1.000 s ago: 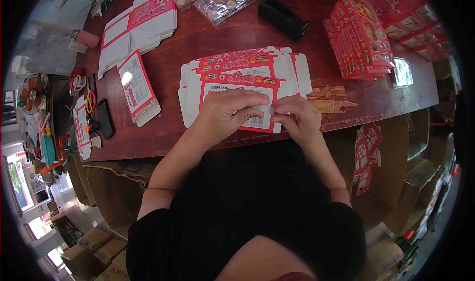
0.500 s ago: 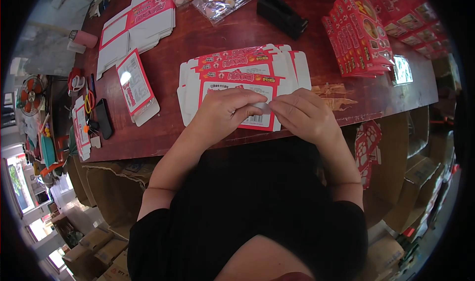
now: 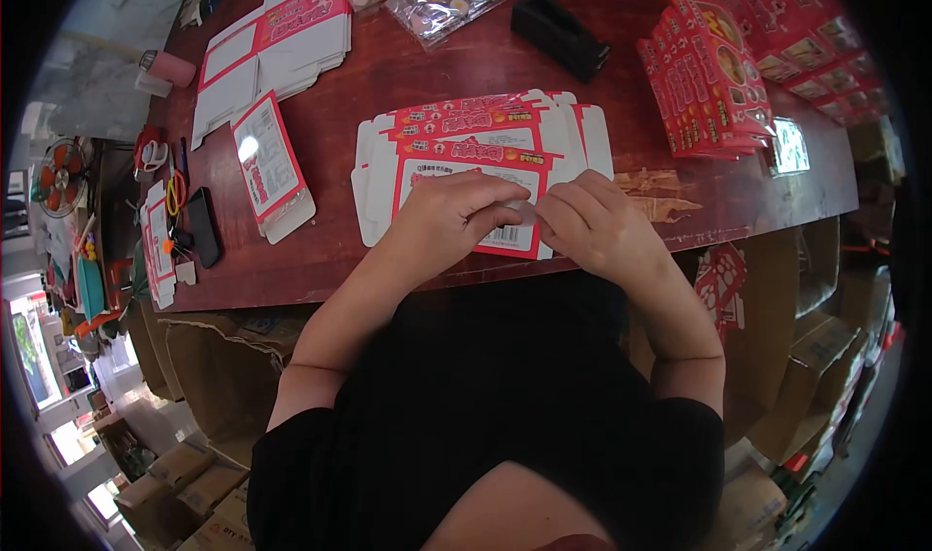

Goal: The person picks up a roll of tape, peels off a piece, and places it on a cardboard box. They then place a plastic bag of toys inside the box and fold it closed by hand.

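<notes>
Several flattened red-and-white cartons (image 3: 413, 172) lie in an overlapping pile on the table in front of me. Over the nearest carton, my left hand (image 3: 437, 219) is closed, thumb and fingers pinching a small whitish translucent piece (image 3: 525, 213) whose kind I cannot make out. From the other side my right hand (image 3: 604, 233) meets it, fingertips curled together at the piece's right edge. What those right fingers grip, if anything, is hidden. Part of a barcode shows on the carton below the fingertips.
Red packed boxes (image 3: 709, 75) stand in a row at right, beside a black tape dispenser (image 3: 558, 34). White flat cartons (image 3: 228, 104) are piled at left, near a single box (image 3: 267, 167), a phone (image 3: 204, 228) and scissors (image 3: 176, 194). Cardboard boxes (image 3: 218, 367) sit below the table edge.
Both hands stay together over the cartons. My right fingers have curled a little more at the small piece. The whole view has shifted slightly.
</notes>
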Tool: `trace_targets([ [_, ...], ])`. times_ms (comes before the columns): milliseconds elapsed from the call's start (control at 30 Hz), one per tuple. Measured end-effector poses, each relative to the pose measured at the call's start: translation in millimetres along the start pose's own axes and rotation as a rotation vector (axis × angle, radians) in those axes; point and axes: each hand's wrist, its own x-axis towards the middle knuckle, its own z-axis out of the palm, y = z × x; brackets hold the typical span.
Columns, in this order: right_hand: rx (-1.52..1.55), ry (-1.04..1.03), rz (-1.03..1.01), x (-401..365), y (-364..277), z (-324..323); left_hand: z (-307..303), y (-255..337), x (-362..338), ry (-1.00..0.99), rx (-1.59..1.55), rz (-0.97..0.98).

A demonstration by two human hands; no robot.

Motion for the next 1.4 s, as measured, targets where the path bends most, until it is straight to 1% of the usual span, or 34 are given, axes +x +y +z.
trace_targets([
  [133, 0.049, 0.057, -0.011, 0, 2, 3, -1, 2, 1, -0.016, -0.018, -0.031],
  [400, 0.031, 0.044, 0.004, -8, 0, 6, 1, 4, 0, -0.029, -0.036, -0.053],
  [500, 0.051, 0.065, 0.023, -11, 0, 8, 4, 2, -2, -0.015, -0.047, -0.046],
  [600, 0.076, 0.099, 0.053, -13, 1, 4, 4, -7, -3, 0.065, -0.083, -0.065],
  [633, 0.084, 0.113, 0.065, -14, 1, 3, 1, -7, -3, 0.049, -0.086, -0.080],
  [733, 0.313, 0.159, 0.238, -15, 6, 6, -3, -5, -2, 0.003, -0.102, -0.111],
  [833, 0.528, 0.101, 0.412, -11, 5, 5, -2, -3, -2, -0.025, -0.128, -0.114],
  [933, 0.657, 0.080, 0.442, -10, 6, 6, -1, -1, -1, -0.040, -0.123, -0.100],
  [1000, 0.693, 0.062, 0.415, -10, 9, 7, -1, -1, 0, -0.052, -0.092, -0.062],
  [1133, 0.730, 0.036, 0.374, -8, 13, 5, 1, 1, 1, -0.041, -0.102, -0.074],
  [1333, 0.683, -0.024, 0.369, -3, 10, 1, 0, 5, 3, -0.058, -0.059, -0.042],
  [1400, 0.657, -0.087, 0.378, -2, 9, 2, 0, 4, 4, -0.068, -0.047, -0.038],
])
